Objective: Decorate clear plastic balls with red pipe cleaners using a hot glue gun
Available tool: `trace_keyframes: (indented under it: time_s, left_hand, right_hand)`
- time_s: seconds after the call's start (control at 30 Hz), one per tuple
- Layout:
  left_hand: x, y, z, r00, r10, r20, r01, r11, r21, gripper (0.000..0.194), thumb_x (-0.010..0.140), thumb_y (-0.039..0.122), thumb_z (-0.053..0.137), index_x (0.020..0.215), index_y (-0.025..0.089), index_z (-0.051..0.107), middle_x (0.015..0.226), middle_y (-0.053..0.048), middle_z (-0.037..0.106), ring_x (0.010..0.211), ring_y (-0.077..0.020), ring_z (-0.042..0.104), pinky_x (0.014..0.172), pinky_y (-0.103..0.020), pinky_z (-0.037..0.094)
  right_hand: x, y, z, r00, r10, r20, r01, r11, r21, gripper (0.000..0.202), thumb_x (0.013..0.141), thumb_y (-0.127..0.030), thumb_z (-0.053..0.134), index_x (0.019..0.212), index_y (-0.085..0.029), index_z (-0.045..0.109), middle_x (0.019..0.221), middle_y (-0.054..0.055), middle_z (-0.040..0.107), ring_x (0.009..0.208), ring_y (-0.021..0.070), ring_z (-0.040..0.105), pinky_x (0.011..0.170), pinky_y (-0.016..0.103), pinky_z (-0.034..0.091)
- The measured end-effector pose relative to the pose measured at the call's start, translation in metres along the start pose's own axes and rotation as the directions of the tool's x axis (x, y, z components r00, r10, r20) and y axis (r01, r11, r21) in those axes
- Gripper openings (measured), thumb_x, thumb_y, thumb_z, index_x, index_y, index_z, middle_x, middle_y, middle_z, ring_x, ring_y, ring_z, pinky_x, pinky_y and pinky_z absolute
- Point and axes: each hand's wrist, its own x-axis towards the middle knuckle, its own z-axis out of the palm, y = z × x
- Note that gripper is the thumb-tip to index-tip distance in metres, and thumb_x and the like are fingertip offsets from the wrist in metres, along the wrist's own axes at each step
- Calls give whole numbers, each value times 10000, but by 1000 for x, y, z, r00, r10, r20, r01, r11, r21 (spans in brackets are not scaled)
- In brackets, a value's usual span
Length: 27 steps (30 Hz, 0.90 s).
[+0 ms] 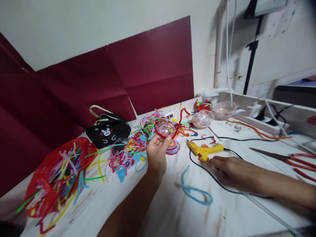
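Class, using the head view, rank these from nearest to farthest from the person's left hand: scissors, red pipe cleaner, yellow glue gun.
1. Red pipe cleaner: held in the left hand.
2. Yellow glue gun: to the right, by the right hand.
3. Scissors: far right, past the glue gun.

The head camera is looking forward and down across the surface (170, 212). It is facing the wall (148, 19), viewing the left hand (157, 152) and right hand (228, 168) from close behind.
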Motion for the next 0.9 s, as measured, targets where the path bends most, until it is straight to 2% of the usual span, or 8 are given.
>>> trace_keyframes:
  time_s: [0.07,0.17,0.27,0.4,0.5,0.6,0.73,0.9]
  left_hand:
    - [-3,0,1,1000,4,12,-4,1000,1,459,439,284,1018,758,164,709,657,36,695,640,-87,660,708,-212,541]
    - [-8,-2,3,1000,-19,12,19,1000,5,434,465,255,1010,766,162,712,699,17,718,659,-90,669,709,-214,547]
    - [-13,-6,5,999,-44,2,44,999,-1,406,489,215,1000,769,159,710,732,6,725,671,-97,674,717,-229,557]
    - [-17,-10,7,994,-106,0,106,994,-17,367,532,188,985,770,153,707,749,-12,730,706,-116,686,748,-260,573]
    - [-18,-12,9,985,-173,7,173,983,-63,374,524,171,989,766,153,705,772,-11,737,734,-121,696,756,-260,572]
    - [-19,-15,8,973,-229,25,231,968,-103,383,520,164,994,761,151,697,750,4,724,696,-99,677,728,-232,555]
    - [-20,-21,3,960,-275,53,280,951,-134,375,531,161,987,766,153,697,751,6,719,693,-96,665,726,-227,553]
    - [-18,-25,-6,948,-311,61,317,938,-138,309,604,140,950,792,162,706,808,-2,723,729,-115,679,766,-262,569]
  right_hand:
    - [1,0,-11,999,19,41,-18,999,-36,559,836,-80,591,1361,-260,659,1230,112,783,942,261,787,762,337,579]
    - [2,3,-26,994,61,90,-52,994,-92,665,794,-63,608,1427,-264,644,1318,114,768,1015,280,789,800,348,596]
    - [6,8,-39,990,100,102,-87,988,-124,587,813,-115,637,1386,-240,668,1332,124,758,1031,290,785,824,362,605]
    - [23,20,-47,999,47,28,-40,978,-205,542,834,-123,625,1364,-222,679,1366,138,722,1182,302,722,970,403,581]
    - [43,30,-45,999,27,40,-12,941,-337,634,842,-90,597,1464,-213,620,1457,174,662,1297,349,657,1013,470,555]
    - [58,38,-37,996,-10,84,41,924,-379,555,905,-146,603,1455,-219,621,1441,187,675,1262,354,676,970,468,557]
    - [66,45,-23,998,-36,54,53,931,-361,399,968,-231,617,1363,-203,671,1299,176,732,1096,319,731,949,462,543]
    - [66,55,-14,991,-130,-6,124,956,-266,416,927,-117,579,1327,-162,684,1210,180,715,1061,305,706,947,449,548]
